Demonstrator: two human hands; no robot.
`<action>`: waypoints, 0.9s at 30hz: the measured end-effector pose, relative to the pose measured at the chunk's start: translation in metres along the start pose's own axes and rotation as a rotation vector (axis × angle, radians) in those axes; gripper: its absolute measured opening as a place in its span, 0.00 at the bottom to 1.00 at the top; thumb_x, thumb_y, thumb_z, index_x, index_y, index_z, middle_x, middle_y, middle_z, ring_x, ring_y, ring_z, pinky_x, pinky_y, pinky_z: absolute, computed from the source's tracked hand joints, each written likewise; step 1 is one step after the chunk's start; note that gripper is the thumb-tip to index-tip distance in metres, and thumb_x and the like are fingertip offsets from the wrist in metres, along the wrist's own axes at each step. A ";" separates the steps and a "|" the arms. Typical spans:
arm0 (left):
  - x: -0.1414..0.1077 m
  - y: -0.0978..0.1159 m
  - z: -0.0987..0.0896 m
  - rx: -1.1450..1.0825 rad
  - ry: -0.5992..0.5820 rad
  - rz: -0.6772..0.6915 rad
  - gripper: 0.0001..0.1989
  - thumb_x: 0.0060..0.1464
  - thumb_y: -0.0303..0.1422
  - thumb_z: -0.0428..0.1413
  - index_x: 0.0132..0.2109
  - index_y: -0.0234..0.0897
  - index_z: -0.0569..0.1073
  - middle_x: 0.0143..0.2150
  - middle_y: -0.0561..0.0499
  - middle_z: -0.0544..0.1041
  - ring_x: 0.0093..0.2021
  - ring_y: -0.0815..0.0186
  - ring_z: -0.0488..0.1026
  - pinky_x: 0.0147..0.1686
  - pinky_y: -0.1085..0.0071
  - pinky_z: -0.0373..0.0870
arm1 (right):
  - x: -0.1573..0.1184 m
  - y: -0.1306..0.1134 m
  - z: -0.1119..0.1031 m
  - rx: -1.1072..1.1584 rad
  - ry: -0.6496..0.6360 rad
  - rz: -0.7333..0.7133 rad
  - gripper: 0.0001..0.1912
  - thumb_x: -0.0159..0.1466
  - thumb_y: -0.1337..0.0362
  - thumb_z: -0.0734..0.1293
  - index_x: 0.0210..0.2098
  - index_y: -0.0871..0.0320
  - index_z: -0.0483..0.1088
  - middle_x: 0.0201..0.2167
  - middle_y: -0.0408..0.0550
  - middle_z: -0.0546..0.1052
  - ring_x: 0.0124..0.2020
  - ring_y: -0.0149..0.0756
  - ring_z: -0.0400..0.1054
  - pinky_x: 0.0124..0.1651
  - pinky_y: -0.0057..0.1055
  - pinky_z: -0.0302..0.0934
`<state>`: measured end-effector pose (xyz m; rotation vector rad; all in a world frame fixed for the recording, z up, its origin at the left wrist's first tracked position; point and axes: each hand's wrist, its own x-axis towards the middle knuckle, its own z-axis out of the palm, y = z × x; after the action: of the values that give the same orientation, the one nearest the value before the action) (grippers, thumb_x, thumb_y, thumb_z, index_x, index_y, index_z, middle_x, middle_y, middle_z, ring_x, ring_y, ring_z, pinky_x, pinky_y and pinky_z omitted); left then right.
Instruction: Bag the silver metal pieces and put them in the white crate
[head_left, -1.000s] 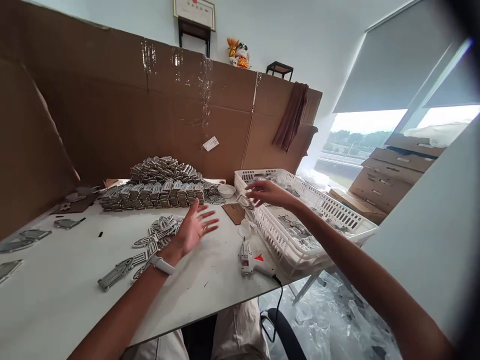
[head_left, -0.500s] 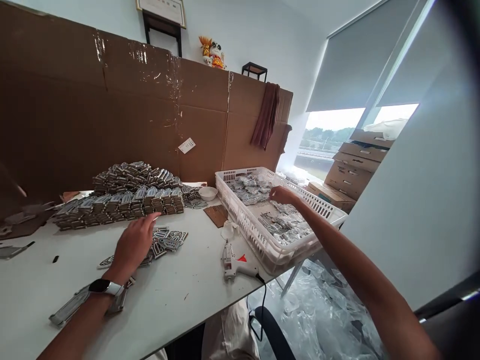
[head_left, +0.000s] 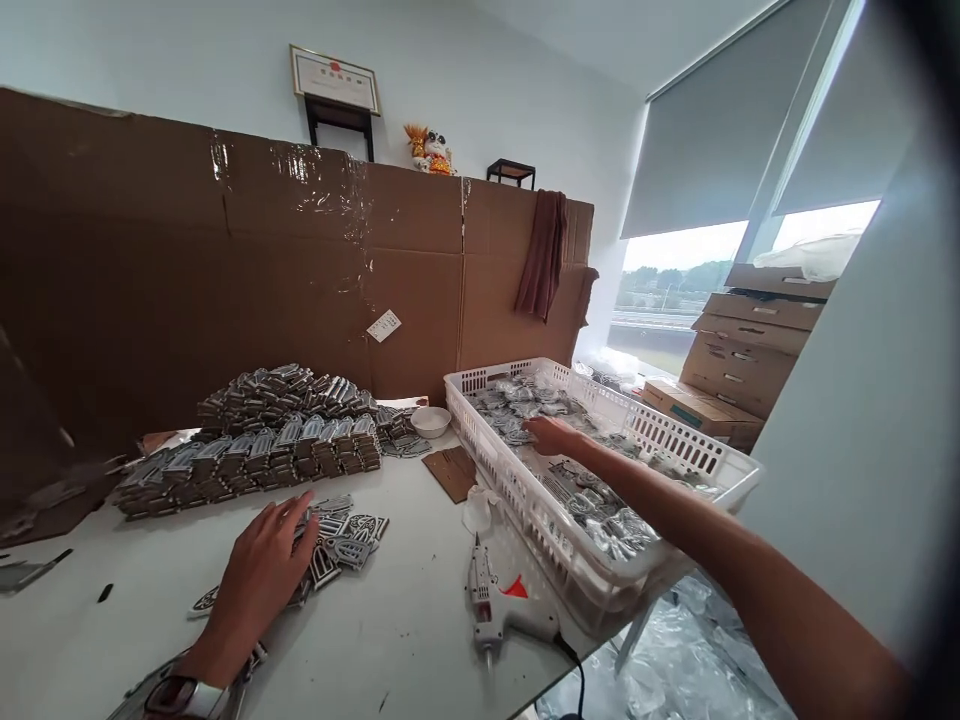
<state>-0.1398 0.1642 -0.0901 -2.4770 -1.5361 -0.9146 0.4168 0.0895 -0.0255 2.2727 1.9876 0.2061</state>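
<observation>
My left hand [head_left: 262, 560], with a watch on its wrist, hovers at a loose heap of small grey window-shaped pieces [head_left: 351, 548]. Its fingers are spread and nothing shows in them. My right hand [head_left: 553, 438] reaches into a white plastic basket [head_left: 517, 520], fingers curled down beside clear-bagged grey pieces [head_left: 540, 396]. Whatever those fingertips pinch is hidden. A long stack of similar pieces [head_left: 262, 455] stands behind my left hand. Between the hands and nearer to me lies a glue gun [head_left: 499, 605] with a red trigger.
A white bowl [head_left: 430, 421] and a brown cardboard piece [head_left: 451, 472] sit left of the basket. Behind the table stands a tall cardboard panel [head_left: 300, 270]. Boxes [head_left: 750, 335] are piled by the window. The glue gun's cord [head_left: 576, 665] drops over the edge, with plastic bags [head_left: 690, 660] below.
The view has tilted up, so things sit lower in the picture. My left hand's fingers have spread more. In the basket, my right hand has shifted slightly to the left.
</observation>
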 end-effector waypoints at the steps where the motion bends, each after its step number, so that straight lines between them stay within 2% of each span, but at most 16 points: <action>1: -0.001 0.000 0.000 -0.007 0.037 0.016 0.34 0.72 0.50 0.42 0.70 0.35 0.76 0.65 0.39 0.81 0.68 0.43 0.74 0.69 0.44 0.71 | 0.006 -0.008 0.008 0.002 -0.007 -0.010 0.20 0.76 0.55 0.72 0.60 0.61 0.75 0.57 0.54 0.79 0.55 0.41 0.77 0.60 0.45 0.76; 4: -0.004 0.004 -0.003 -0.064 0.121 0.073 0.30 0.72 0.50 0.44 0.66 0.35 0.76 0.64 0.38 0.81 0.67 0.46 0.75 0.71 0.47 0.70 | 0.016 -0.021 0.023 0.040 0.015 -0.009 0.20 0.76 0.55 0.72 0.60 0.62 0.75 0.58 0.56 0.78 0.58 0.42 0.76 0.62 0.46 0.74; 7: -0.006 0.013 -0.011 -0.152 0.166 0.075 0.27 0.72 0.50 0.46 0.62 0.37 0.77 0.61 0.40 0.82 0.64 0.48 0.77 0.70 0.50 0.71 | 0.018 -0.016 0.020 0.105 0.058 0.010 0.19 0.76 0.57 0.72 0.59 0.63 0.76 0.57 0.55 0.79 0.56 0.42 0.76 0.62 0.46 0.73; 11: -0.010 0.032 -0.023 -0.276 0.168 -0.023 0.23 0.72 0.49 0.48 0.60 0.42 0.76 0.60 0.43 0.82 0.64 0.50 0.77 0.68 0.52 0.72 | 0.014 -0.001 -0.010 0.228 0.135 0.063 0.12 0.72 0.66 0.70 0.50 0.67 0.79 0.46 0.59 0.83 0.46 0.41 0.78 0.51 0.33 0.70; 13: -0.012 0.041 -0.027 -0.331 0.160 -0.043 0.22 0.72 0.48 0.49 0.61 0.43 0.76 0.61 0.44 0.82 0.64 0.50 0.77 0.67 0.52 0.72 | 0.009 -0.001 -0.031 0.320 0.205 0.074 0.11 0.69 0.67 0.69 0.46 0.67 0.80 0.44 0.59 0.84 0.44 0.40 0.78 0.47 0.28 0.66; 15: -0.014 0.050 -0.027 -0.380 0.158 -0.020 0.21 0.72 0.48 0.50 0.60 0.44 0.76 0.61 0.44 0.82 0.64 0.50 0.77 0.67 0.51 0.73 | 0.004 -0.009 -0.054 0.431 0.278 0.057 0.13 0.69 0.64 0.69 0.48 0.65 0.80 0.44 0.56 0.84 0.43 0.38 0.77 0.45 0.26 0.64; 20: -0.008 0.074 -0.020 -0.504 0.121 0.117 0.16 0.71 0.44 0.51 0.55 0.44 0.78 0.57 0.45 0.83 0.61 0.52 0.78 0.68 0.51 0.71 | -0.004 -0.051 -0.103 0.753 0.410 -0.067 0.18 0.71 0.54 0.68 0.51 0.62 0.78 0.42 0.51 0.84 0.40 0.35 0.76 0.41 0.24 0.64; 22: -0.004 0.087 -0.018 -0.569 0.088 0.117 0.16 0.72 0.44 0.51 0.56 0.44 0.78 0.57 0.45 0.83 0.60 0.53 0.78 0.66 0.52 0.72 | -0.005 -0.074 -0.117 0.886 0.427 -0.133 0.21 0.70 0.51 0.68 0.52 0.62 0.77 0.43 0.51 0.83 0.39 0.34 0.75 0.38 0.25 0.66; 25: 0.000 0.112 -0.019 -0.697 0.031 0.060 0.18 0.73 0.47 0.52 0.60 0.45 0.76 0.60 0.44 0.82 0.60 0.53 0.78 0.65 0.53 0.72 | -0.009 -0.116 -0.125 1.058 0.368 -0.264 0.25 0.69 0.46 0.68 0.52 0.61 0.76 0.40 0.50 0.81 0.37 0.34 0.74 0.34 0.26 0.69; 27: 0.000 0.128 -0.018 -0.824 -0.010 0.013 0.23 0.71 0.50 0.56 0.66 0.47 0.73 0.66 0.43 0.78 0.65 0.53 0.76 0.65 0.53 0.71 | -0.014 -0.144 -0.121 1.160 0.276 -0.375 0.26 0.67 0.43 0.70 0.49 0.60 0.76 0.39 0.49 0.80 0.36 0.33 0.74 0.34 0.26 0.71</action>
<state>-0.0398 0.0950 -0.0458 -2.9668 -1.3021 -1.8277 0.2526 0.0944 0.0678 2.3098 3.1697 -0.9596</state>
